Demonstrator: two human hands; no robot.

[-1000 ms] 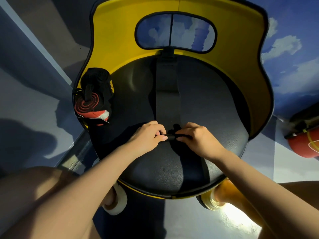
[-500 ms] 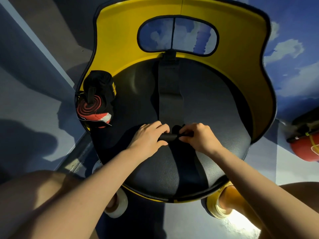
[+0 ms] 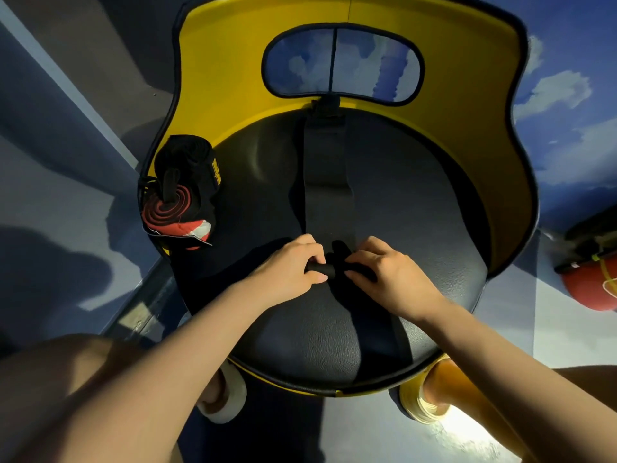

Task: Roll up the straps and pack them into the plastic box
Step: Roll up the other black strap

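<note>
A long black strap (image 3: 325, 182) lies flat down the middle of a round black seat (image 3: 417, 212). Its near end is wound into a small tight roll (image 3: 325, 269). My left hand (image 3: 287, 274) pinches the roll's left end and my right hand (image 3: 389, 274) pinches its right end. At the seat's left edge stands a clear plastic box (image 3: 177, 225), holding a rolled red-and-black strap (image 3: 168, 208) and a rolled black strap (image 3: 190, 158) with a yellow label.
A yellow backrest (image 3: 233, 78) with a window curves around the seat's far side. A red object (image 3: 591, 282) lies on the floor at the right. My knees and feet are below the seat's near edge. The blue floor carries cloud patterns.
The roll between my hands has grown slightly thicker and moved a little up the strap. Both hands stay on its ends.
</note>
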